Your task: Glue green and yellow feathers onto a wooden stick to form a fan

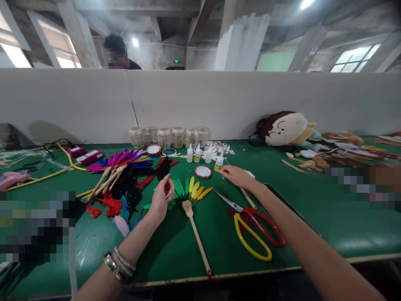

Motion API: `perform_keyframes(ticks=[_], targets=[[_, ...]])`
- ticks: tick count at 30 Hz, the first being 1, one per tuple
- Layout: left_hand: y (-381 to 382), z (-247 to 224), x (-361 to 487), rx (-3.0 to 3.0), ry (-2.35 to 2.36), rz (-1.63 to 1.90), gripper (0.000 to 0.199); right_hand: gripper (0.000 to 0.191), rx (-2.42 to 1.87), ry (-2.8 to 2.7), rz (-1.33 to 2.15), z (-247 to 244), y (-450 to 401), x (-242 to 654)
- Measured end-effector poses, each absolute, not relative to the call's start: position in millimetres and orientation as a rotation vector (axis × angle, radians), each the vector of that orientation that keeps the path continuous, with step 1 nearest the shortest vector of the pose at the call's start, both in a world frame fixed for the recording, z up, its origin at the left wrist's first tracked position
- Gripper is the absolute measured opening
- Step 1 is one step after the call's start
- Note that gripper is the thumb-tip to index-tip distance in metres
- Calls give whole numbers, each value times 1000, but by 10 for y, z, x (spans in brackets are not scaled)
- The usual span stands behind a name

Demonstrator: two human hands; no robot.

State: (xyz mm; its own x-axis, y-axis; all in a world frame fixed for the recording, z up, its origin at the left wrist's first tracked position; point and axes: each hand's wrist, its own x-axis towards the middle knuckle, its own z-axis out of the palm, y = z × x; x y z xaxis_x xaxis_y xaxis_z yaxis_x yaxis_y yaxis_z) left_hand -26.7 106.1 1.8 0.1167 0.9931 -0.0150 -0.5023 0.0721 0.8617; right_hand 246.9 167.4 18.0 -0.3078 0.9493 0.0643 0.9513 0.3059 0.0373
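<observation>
My left hand (163, 193) is raised just left of a wooden-handled fan (196, 234) with green and yellow feathers (194, 189). Its fingers are curled in; what they hold, if anything, is too small to tell. My right hand (235, 175) reaches to a small glue bottle (219, 162) with a yellow label, its fingertips pinched at the bottle's lower side. Below that hand lie scissors (250, 221) with one red and one yellow handle, blades apart. A red-rimmed lid (203, 171) sits between the hands, beyond the feathers.
More bottles (189, 153) and glass jars (164, 138) stand farther back. Colourful feather fans (108, 177) with red tassels (109, 204) lie left. A plush doll (285, 128) rests by the white partition (194, 96). Beyond it is a person (117, 52). Scraps lie at right.
</observation>
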Motion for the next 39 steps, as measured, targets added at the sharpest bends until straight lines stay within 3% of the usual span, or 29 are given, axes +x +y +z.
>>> perform_keyframes(ticks=[4,8,17,25,39], targets=[[1065,23,-270,814,766,1313,36,24,-1525,-2464,279,234,1567,2166],[1068,20,-270,806,760,1325,36,23,-1229,-2598,393,228,1369,1672],[1121,-26,-288,792,741,1354,37,23,-902,-3003,-232,210,1143,1169],[1128,-38,-300,784,740,1354,39,23,-862,-3027,-471,56,1141,1122],[1130,-42,-309,800,720,1361,38,26,-972,-2958,-235,110,1152,1164]])
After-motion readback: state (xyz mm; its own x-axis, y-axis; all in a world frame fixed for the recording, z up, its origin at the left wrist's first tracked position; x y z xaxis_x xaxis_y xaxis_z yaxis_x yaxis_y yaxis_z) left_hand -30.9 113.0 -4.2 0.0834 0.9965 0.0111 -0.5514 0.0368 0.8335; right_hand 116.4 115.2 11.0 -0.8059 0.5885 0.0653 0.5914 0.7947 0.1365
